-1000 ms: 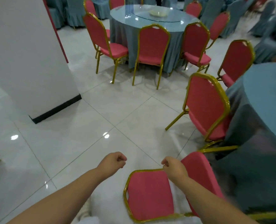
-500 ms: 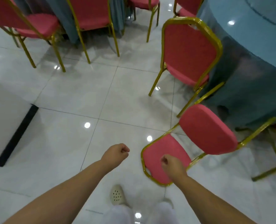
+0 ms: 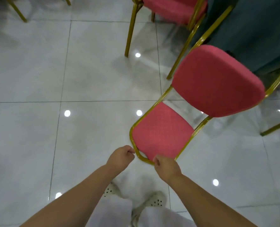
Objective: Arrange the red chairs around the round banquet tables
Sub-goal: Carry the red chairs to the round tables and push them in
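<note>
Glossy pale floor tiles (image 3: 90, 66) with dark grout lines fill most of the view, dotted with small bright reflections of ceiling lights. At the upper right hangs the dark teal tablecloth (image 3: 254, 30) of a round worktop, its drape reaching down near the floor. A red chair (image 3: 218, 81) with a gold metal frame is tipped back toward the person, its seat close to the cloth and its padded backrest (image 3: 162, 133) slanting down toward the two hands. The right hand (image 3: 166, 167) is curled over the lower edge of the backrest's gold rim, fingers wrapped on the frame, gripping it. The left hand (image 3: 121, 157) is balled into a fist just beside the rim's rounded corner; whether it touches the frame or holds anything cannot be told from this angle. A second red chair (image 3: 172, 7) stands upright at the top of the view, just beside the tablecloth, only its seat and gold legs showing. Another gold chair leg (image 3: 17, 10) shows at the upper left, well apart from the others. Below the forearms appear light trousers (image 3: 113, 210) and pale perforated clogs (image 3: 154, 200) on the tiles.
</note>
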The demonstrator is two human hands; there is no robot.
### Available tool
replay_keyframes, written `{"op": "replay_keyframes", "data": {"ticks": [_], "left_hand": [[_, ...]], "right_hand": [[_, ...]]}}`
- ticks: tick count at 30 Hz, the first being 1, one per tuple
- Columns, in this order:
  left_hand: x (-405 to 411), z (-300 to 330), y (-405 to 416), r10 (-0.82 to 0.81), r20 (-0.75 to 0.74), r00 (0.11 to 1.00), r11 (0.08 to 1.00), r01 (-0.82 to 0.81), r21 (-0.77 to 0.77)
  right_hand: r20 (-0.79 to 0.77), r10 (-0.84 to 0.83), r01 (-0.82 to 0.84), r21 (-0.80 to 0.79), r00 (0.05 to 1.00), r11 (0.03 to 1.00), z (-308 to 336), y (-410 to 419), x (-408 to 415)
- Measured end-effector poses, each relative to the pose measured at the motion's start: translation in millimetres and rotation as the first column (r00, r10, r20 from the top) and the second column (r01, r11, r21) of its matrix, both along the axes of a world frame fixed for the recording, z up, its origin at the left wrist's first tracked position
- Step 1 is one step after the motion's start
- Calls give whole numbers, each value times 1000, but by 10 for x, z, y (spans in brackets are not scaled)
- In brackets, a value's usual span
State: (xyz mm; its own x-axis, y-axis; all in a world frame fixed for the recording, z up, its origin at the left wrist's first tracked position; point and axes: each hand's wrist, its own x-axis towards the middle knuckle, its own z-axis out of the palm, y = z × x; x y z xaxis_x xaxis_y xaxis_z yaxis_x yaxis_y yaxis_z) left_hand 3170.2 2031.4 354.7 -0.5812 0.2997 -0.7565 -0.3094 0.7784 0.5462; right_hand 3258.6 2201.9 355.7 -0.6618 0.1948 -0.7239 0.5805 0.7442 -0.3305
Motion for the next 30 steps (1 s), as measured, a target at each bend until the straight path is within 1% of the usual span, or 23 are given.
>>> {"op": "replay_keyframes", "data": {"ticks": [3, 8, 12, 13, 14, 15, 16, 18, 19, 21, 23, 26, 27, 28, 30], "left_hand": [[72, -773, 48, -18, -15, 1000, 1000, 19, 16], [116, -2007, -7, -154, -67, 986, 986, 149, -76], [15, -2818, -3, -266, -133, 955, 959, 248, -139], [-21, -2980, 3, -301, -156, 941, 948, 278, -156], [-57, -3123, 10, -349, -177, 920, 931, 319, -176], [-95, -3250, 20, -399, -197, 896, 911, 363, -194], [-126, -3377, 28, -452, -217, 865, 888, 413, -204], [-172, -3590, 65, -545, -255, 799, 837, 501, -219], [-194, -3664, 96, -571, -271, 775, 820, 526, -225], [-230, -3763, 173, -587, -295, 754, 809, 542, -226], [-276, -3792, 244, -580, -311, 753, 815, 535, -224], [-274, -3727, 325, -567, -329, 755, 824, 523, -220], [-246, -3668, 328, -570, -343, 747, 821, 528, -216], [-205, -3584, 317, -584, -359, 728, 811, 545, -214], [-127, -3387, 260, -626, -429, 652, 770, 604, -206]], "right_hand": [[34, -5, 6, -36, 999, 999, -864, -71, 109], [15, 12, -12, -17, 1000, 1000, -2199, -271, 157], [-26, 175, -174, 47, 984, 984, -3106, -416, 123], [-17, 202, -200, 64, 979, 978, -3301, -437, 113], [-23, 228, -225, 92, 973, 970, -3469, -449, 109], [-65, 267, -254, 158, 962, 954, -3601, -454, 98], [-135, 316, -282, 222, 939, 933, -3725, -451, 88], [-167, 394, -328, 322, 904, 888, -3929, -436, 102], [-186, 366, -292, 335, 912, 896, -4027, -425, 112], [-203, 380, -288, 370, 902, 883, -4162, -437, 166], [-229, 397, -300, 365, 888, 881, -4229, -486, 214], [-225, 370, -270, 376, 901, 886, -4174, -479, 221], [-217, 355, -266, 352, 909, 897, -4152, -478, 231], [-200, 327, -250, 331, 924, 910, -4090, -470, 243], [-206, 267, -192, 322, 941, 927, -3893, -444, 296]]}}
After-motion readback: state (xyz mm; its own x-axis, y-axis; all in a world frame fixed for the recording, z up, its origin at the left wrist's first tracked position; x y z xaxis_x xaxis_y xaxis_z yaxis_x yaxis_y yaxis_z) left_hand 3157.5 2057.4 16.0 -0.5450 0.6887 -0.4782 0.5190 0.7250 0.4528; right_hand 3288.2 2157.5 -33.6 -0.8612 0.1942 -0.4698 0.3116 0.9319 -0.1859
